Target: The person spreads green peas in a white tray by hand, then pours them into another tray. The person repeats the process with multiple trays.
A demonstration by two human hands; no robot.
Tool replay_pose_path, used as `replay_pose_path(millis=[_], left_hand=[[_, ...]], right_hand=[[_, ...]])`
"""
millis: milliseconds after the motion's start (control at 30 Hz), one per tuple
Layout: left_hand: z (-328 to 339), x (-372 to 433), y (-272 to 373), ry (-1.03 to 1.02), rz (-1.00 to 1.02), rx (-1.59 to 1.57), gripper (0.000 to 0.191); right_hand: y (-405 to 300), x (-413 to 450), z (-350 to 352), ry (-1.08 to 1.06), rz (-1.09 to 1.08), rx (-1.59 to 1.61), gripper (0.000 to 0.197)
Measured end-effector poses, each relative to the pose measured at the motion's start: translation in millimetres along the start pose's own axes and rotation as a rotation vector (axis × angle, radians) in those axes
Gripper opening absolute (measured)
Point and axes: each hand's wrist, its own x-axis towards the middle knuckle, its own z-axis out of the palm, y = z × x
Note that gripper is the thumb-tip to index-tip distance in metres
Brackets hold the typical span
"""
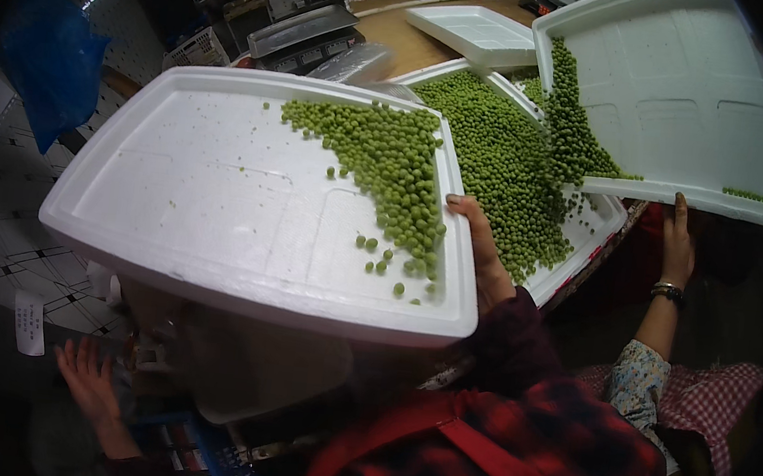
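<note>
My right hand (488,253) grips the right rim of a white foam tray (196,211), its thumb over the edge. The tray is tilted, and green peas (396,163) are heaped along its right end. Fingers spread and holding nothing, my left hand (88,378) is at the lower left, apart from the tray. Behind lies another foam tray (594,243) full of green peas (493,166). At the right, a co-worker's hand (679,241) supports a third, steeply tipped foam tray (679,130), with peas sliding down into the full tray.
A foam tray (476,32) rests on the wooden table (401,48) behind. Weighing scales (305,35) stand at the back left. A blue plastic bag (51,64) hangs at the far left. A blue crate (191,455) is below, and a co-worker's patterned sleeve (641,384) is close at the right.
</note>
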Motion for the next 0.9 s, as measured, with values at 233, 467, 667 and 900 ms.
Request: replay_pose_path(millis=[233, 467, 667, 900], left_hand=[[-124.6, 52.5, -47.1, 0.318, 0.033, 0.754, 0.063], [-154.7, 15.2, -79.8, 0.112, -0.104, 1.026, 0.059], [-105.0, -43.0, -68.3, -0.041, -0.198, 0.814, 0.058], [-78.0, -66.5, -52.2, -0.075, -0.253, 0.724, 0.056]], right_hand=[[4.7, 16.3, 7.6, -0.154, -0.060, 0.304, 0.053], [-1.3, 8.9, 10.0, -0.172, -0.175, 0.207, 0.062], [-0.7, 10.4, 13.3, -0.140, -0.204, 0.330, 0.059], [6.3, 10.2, 12.6, -0.169, -0.180, 0.402, 0.037]])
